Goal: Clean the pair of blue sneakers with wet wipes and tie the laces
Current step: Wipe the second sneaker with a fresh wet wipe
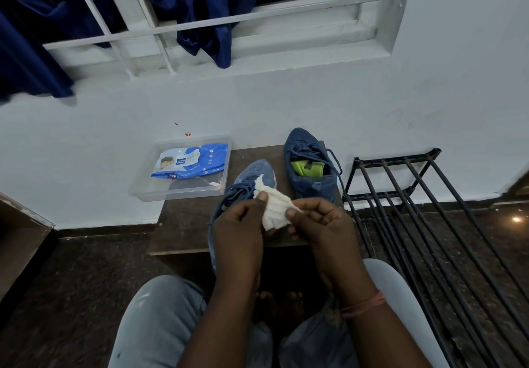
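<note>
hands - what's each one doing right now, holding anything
Left hand: grip closed, pinching the white wet wipe.
Right hand: grip closed, pinching the same wet wipe.

sneakers (310, 164): matt knit cloth | tray (148, 193): clear plastic | rack (415, 196): black metal (matt) | wipe (274, 210): crinkled cloth

Both hands, left (239, 224) & right (317, 221), close together, fingers curled, pinching.

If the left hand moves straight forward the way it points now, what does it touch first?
Probably the near sneaker: the left hand, pinching the wipe, is just above its laces. Depth is unclear.
</note>
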A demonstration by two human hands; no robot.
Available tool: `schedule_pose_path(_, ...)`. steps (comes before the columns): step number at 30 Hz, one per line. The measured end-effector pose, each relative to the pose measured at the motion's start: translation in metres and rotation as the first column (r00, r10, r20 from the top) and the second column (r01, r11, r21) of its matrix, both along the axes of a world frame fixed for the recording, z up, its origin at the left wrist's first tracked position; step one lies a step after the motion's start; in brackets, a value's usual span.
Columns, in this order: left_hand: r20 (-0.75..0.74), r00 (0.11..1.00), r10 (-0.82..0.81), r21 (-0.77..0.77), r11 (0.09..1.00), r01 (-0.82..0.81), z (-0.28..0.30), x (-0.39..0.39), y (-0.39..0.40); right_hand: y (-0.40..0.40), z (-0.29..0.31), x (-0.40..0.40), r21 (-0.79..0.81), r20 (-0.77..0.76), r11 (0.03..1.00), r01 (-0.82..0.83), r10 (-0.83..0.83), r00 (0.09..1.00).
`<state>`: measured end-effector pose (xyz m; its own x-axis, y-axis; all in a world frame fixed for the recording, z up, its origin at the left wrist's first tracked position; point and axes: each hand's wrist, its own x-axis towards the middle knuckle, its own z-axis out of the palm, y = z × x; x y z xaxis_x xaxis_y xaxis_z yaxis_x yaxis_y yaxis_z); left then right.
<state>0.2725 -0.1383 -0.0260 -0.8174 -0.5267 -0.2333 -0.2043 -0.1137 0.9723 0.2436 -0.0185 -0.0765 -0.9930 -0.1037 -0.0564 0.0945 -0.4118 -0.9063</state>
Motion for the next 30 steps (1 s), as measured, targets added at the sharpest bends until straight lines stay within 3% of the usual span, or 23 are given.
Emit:
schedule_pose_path(2,-0.006,1.0,0.029,0.076,0.997,-0.029,-0.002,-0.002,-0.006,0.001,-0.001,-0.002,-0.066,0.041,0.998,0.007,-0.004,0.999)
schedule_pose_path(5,-0.021,0.998,0.057,0.077,0.996,-0.055,-0.008,-0.005,-0.014,-0.003,-0.006,-0.001,-0.113,0.114,0.984,-0.134,0.147,0.983)
schedule_pose_path(8,-0.036,0.997,0.068,-0.083,0.994,-0.071,-0.016,-0.007,-0.017,-0.007,-0.006,0.003,-0.087,0.115,0.97,-0.228,0.237,0.965)
schedule_pose_path(11,-0.036,0.999,-0.027,-0.293,0.956,0.016,-0.018,-0.003,-0.017,-0.006,0.001,0.005,-0.094,0.156,0.968,-0.231,0.243,0.957)
schedule_pose_path(15,-0.096,0.991,-0.098,-0.362,0.93,0.057,-0.022,0.001,-0.012,-0.009,-0.001,0.006,-0.077,0.174,0.978,-0.194,0.205,0.963)
schedule_pose_path(19,-0.087,0.996,0.015,-0.175,0.984,-0.03,-0.023,0.001,-0.011,-0.011,0.002,0.006,-0.305,0.25,0.949,-0.08,0.16,0.955)
schedule_pose_path(22,-0.056,0.998,0.011,0.002,1.0,-0.011,-0.017,0.001,-0.003,-0.017,0.002,0.006,-0.355,0.27,0.935,-0.019,0.123,0.955)
schedule_pose_path(26,0.018,0.987,-0.158,0.101,0.983,0.155,-0.014,0.0,0.0,-0.016,0.0,0.006,-0.15,0.217,0.989,-0.018,0.051,0.975)
schedule_pose_path(30,0.027,0.994,-0.107,0.06,0.993,0.105,-0.016,0.003,-0.002,-0.009,0.0,0.003,0.15,0.074,0.989,0.015,-0.026,0.997)
